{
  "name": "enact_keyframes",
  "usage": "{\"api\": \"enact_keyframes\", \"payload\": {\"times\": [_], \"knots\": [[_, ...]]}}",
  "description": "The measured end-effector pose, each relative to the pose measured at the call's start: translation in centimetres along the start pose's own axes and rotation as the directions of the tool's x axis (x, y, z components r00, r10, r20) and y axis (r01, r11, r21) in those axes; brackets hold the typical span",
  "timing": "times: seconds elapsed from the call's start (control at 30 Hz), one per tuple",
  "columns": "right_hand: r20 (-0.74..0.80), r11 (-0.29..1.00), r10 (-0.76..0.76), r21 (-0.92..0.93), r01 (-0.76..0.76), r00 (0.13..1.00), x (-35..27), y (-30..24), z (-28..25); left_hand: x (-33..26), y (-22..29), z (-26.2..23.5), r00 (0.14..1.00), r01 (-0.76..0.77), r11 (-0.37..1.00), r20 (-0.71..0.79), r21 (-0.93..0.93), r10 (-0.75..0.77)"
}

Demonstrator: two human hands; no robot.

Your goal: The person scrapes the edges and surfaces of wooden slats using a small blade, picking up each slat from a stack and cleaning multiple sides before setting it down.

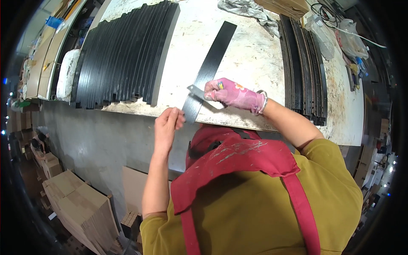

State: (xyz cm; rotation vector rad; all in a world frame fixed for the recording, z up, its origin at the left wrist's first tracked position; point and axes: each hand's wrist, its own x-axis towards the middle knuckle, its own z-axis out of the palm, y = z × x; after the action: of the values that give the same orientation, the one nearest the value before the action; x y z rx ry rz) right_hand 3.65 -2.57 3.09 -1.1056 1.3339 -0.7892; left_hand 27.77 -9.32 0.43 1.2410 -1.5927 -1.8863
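- Metal piece [196,92] gripped in gloved right hand [229,92], over black strip [215,51]
- Left hand [168,122] narrow, beside strip's near end; cannot tell if holding anything

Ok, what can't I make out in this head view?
All in the head view:
Flat metal plate: held end, hidden by the gloved right hand.
Left hand: whether it touches the black strip; fingertips blurred.
Co-worker, far left: too small and dark for detail.
Red straps: cut off by the lower edge.

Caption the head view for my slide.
Gloved right hand holds a flat metal tool over a black strip, bare left hand near its closer end.
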Motion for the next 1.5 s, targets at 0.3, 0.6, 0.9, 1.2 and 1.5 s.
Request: {"api": "enact_keyframes", "payload": {"times": [0.3, 0.6, 0.9, 1.2, 1.5], "knots": [[-0.1, 0.978, -0.173, -0.138, 0.158, 0.98, -1.0, 2.0, 5.3, -1.4, -1.8, 4.4, 0.97, 0.233, 0.851, 0.051, -0.47, -0.237], [0.183, 0.941, -0.206, -0.234, 0.246, 0.961, -0.5, 1.7, 5.6, -4.0, -2.1, 0.9, 0.941, 0.129, 0.793, -0.179, -0.595, -0.287], [-0.462, 0.915, -0.036, -0.373, -0.157, 0.886, 4.2, 1.8, -6.3, -2.3, -2.3, -5.3, 0.854, -0.294, 0.407, 0.046, 0.865, 0.519], [-0.277, 0.868, -0.231, -0.491, 0.07, 0.933, -6.3, 3.3, -0.7, 4.5, 2.5, 2.8, 0.886, -0.415, 0.327, 0.296, 0.849, 0.356], [-0.516, 0.979, 0.008, 0.178, 0.098, 0.856, -13.0, 7.2, -0.9, 4.3, 2.8, 7.3, 0.974, -0.229, 0.592, 0.186, 0.773, 0.132]]}}
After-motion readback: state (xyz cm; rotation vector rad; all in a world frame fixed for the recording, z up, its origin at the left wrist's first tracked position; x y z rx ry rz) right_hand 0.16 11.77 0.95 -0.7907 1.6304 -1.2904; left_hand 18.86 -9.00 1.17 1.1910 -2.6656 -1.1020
